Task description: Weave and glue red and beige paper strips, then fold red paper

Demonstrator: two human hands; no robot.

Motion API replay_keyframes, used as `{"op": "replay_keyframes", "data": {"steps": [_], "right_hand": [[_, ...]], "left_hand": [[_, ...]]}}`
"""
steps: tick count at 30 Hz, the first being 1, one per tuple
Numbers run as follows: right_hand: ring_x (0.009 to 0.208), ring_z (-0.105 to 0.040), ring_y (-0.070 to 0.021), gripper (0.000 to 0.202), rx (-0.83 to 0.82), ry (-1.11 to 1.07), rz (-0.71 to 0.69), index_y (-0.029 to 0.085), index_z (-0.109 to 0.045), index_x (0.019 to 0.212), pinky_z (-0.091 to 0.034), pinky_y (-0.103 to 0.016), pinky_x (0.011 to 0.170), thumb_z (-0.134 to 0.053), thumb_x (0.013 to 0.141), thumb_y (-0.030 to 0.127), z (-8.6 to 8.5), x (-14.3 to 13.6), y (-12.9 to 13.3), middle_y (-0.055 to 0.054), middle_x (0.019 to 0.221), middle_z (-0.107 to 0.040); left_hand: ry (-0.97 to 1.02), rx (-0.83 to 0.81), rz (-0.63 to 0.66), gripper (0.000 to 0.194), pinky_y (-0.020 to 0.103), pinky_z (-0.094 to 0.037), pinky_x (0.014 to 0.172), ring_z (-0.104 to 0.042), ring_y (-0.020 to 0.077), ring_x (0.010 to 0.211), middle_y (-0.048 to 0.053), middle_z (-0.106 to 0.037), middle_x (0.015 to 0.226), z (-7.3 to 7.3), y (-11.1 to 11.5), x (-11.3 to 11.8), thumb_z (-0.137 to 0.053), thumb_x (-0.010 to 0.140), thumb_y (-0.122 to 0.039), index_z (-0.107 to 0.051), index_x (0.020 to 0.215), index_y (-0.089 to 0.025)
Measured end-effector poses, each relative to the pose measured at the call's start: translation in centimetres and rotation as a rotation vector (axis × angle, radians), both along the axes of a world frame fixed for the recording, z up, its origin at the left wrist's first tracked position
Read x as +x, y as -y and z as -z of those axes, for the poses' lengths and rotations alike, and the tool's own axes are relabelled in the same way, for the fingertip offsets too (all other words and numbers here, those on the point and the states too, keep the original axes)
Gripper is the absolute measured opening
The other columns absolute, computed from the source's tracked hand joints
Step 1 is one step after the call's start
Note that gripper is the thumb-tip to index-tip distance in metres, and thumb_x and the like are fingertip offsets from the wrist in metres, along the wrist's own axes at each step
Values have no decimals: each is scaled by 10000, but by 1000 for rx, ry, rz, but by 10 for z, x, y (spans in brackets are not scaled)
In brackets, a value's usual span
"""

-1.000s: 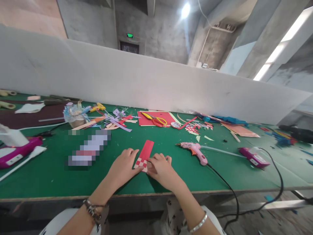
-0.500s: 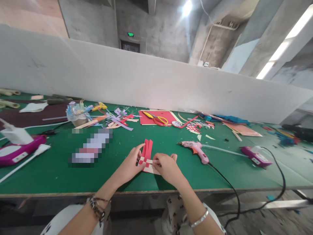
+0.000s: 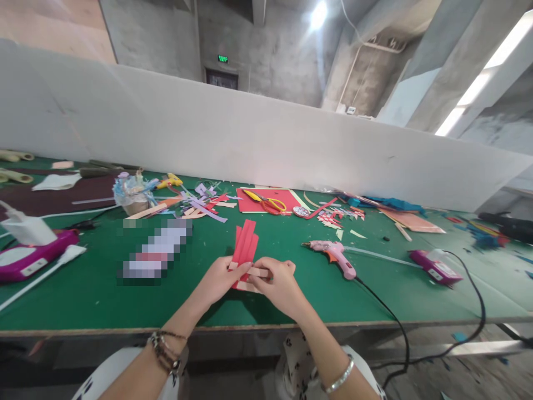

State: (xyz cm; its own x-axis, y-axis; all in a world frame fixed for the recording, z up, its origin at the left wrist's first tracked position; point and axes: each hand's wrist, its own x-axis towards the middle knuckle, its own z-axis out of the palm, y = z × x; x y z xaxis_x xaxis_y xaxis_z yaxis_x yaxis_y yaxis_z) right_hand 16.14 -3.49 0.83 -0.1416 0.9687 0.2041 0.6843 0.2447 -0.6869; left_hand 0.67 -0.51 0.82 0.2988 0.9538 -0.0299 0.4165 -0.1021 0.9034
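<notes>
Because the red strips (image 3: 246, 242), pinched by the left hand (image 3: 221, 278), now fan wider than before, weaving seems unfinished; the right hand (image 3: 277, 282) grips a pale strip (image 3: 259, 272).

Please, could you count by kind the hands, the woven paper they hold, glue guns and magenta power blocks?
Hands: 2 (left hand, right hand)
Woven paper piece: 1
Glue guns: 2 (pink gun, yellow gun)
Magenta power blocks: 2 (left block, right block)
Total: 7
</notes>
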Motion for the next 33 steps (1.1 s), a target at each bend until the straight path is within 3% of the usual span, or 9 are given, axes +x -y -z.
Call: {"op": "replay_keyframes", "data": {"steps": [3,6,14,19,23,25,33], "right_hand": [[664,-534,-120,206,1,-35,-6,214,-602,727,-263,-312,757,-487,781,376,-2,0,0,33,705,-633],[645,-531,-120,231,-21,-103,4,208,-606,693,-305,-275,692,-460,792,357,-4,4,0,29,654,-621],[566,-454,-94,235,-60,-166,5,192,-604,664,-300,-227,595,-492,783,362,-1,11,-4,48,554,-513],[704,-515,-125,223,22,-229,53,194,-603,656,-341,-254,690,-509,774,358,2,13,-6,11,718,-566],[938,-490,-196,153,136,-111,221,223,-628,661,-284,-355,833,-570,740,340,1,13,-6,-27,952,-553],[984,-471,-215,151,124,-75,232,236,-637,670,-259,-384,846,-567,747,345,1,14,-5,-31,1007,-541],[917,-529,-177,195,84,-109,132,210,-600,637,-272,-348,850,-540,765,345,1,22,-10,-13,922,-579]], "left_hand": [[-122,170,-57,393,206,-217,450,-334,93,474,-57,-348,470,-3,2,-1,-495,723,-492,-467,525,-153],[-195,262,-87,409,209,-207,451,-314,93,474,-56,-323,472,-9,4,-4,-474,726,-504,-407,502,-168],[-146,221,-86,411,210,-325,489,-481,144,506,-2,-581,550,-19,-1,-22,-457,739,-545,-524,605,-163],[-162,236,-153,395,205,-321,473,-468,134,486,-8,-583,516,-20,-5,-32,-509,696,-529,-553,605,-147],[-157,243,-179,395,207,-336,486,-478,140,486,-10,-596,511,-22,-4,-33,-502,688,-533,-566,619,-149],[-168,254,-189,400,208,-334,488,-478,142,484,-7,-596,510,-24,-4,-33,-496,687,-539,-550,593,-155],[-205,273,-201,412,207,-326,486,-491,150,499,7,-620,551,-21,-9,-41,-479,715,-541,-584,656,-147]]}}
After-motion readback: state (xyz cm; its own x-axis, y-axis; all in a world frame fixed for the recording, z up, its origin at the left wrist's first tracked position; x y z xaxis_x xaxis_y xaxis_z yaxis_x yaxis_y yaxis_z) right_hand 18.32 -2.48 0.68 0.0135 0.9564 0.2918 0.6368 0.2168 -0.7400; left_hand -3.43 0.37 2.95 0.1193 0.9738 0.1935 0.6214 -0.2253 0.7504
